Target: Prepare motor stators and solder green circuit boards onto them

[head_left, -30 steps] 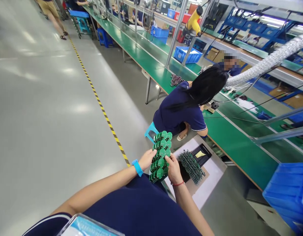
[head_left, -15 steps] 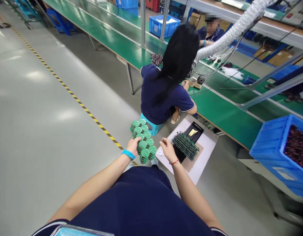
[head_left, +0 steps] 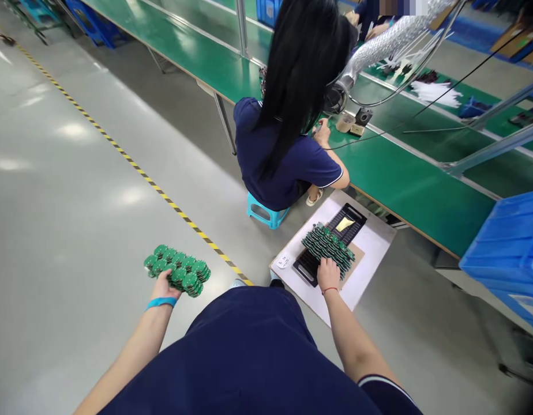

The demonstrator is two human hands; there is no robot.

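My left hand (head_left: 168, 283), a blue band at its wrist, is closed on the near edge of a stack of green circuit boards (head_left: 180, 266) with rounded outlines, held out over the floor on the left. On the right, a row of circuit boards (head_left: 329, 245) stands on edge in a black slotted rack (head_left: 307, 268). My right hand (head_left: 328, 275) is at the near side of that row, its fingers curled against the boards; its fingertips are partly hidden. A yellow piece (head_left: 345, 224) lies at the rack's far end.
Beneath the rack is a white board (head_left: 370, 253). A seated co-worker (head_left: 288, 155) on a turquoise stool (head_left: 266, 214) is just beyond, at a long green workbench (head_left: 405, 187). A blue crate (head_left: 509, 242) stands at the right. Yellow-black tape (head_left: 162, 195) crosses the floor.
My left hand has carried its stack of circuit boards left, away from the rack. My right hand has moved right and onto the boards in the rack. The view has shifted downward.
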